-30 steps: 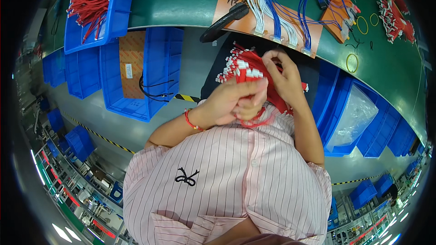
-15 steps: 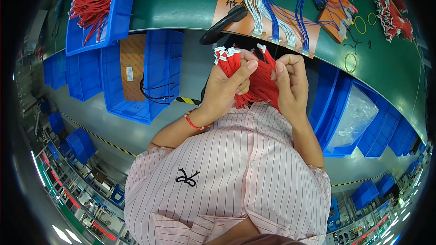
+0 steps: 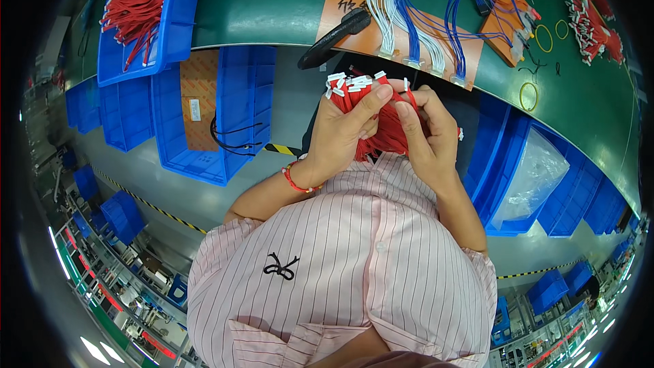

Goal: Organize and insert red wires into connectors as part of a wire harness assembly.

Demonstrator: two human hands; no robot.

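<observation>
My left hand [image 3: 346,125] is closed round a bundle of red cables [image 3: 385,133] in front of my chest. White connectors [image 3: 354,84] cluster at the bundle's upper end, above the thumb. My right hand [image 3: 431,127] pinches a single red cable [image 3: 411,99], its white connector pointing up between the two hands. The rest of the red cables hang below and behind both hands, so their lower ends are mostly hidden. The right fingertips are close to the left thumb.
A green workbench [image 3: 259,7] lies ahead, with white and blue wire harnesses [image 3: 409,20] on an orange board [image 3: 334,17] and a black strap-like object [image 3: 334,39]. More red cables fill a blue bin [image 3: 180,24] at left. Blue crates [image 3: 259,102] stand below the bench edge.
My right hand has come left, nearer my left hand. Fewer red cables show in its fingers, and one connector now stands close to the bundle, which my left hand still grips.
</observation>
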